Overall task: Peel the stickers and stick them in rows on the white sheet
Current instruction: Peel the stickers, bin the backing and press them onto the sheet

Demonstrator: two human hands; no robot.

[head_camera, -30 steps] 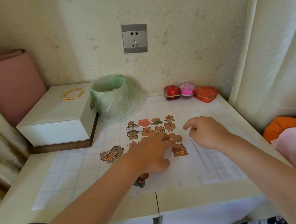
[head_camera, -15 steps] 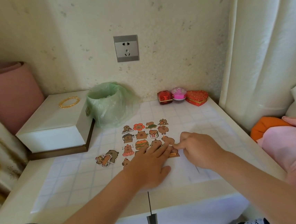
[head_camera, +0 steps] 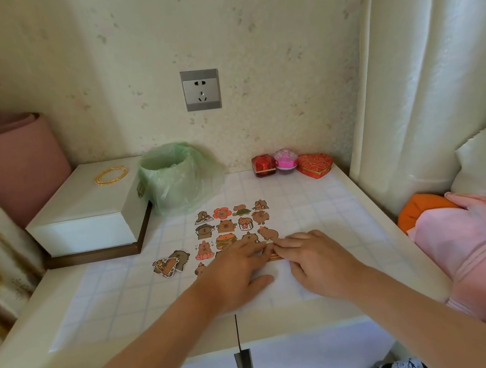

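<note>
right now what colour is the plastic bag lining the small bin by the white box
Pale translucent green plastic bag, clearest in the head view.

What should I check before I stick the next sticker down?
1. The white sheet is held still: ok, the left hand lies flat on it.
2. The stuck stickers sit in rows: ok.
3. The sticker under the fingertips is flat: cannot tell, mostly hidden.
4. The right hand is free: not ok, it touches that sticker.
5. The loose stickers are near: ok, beside the sheet.
</note>
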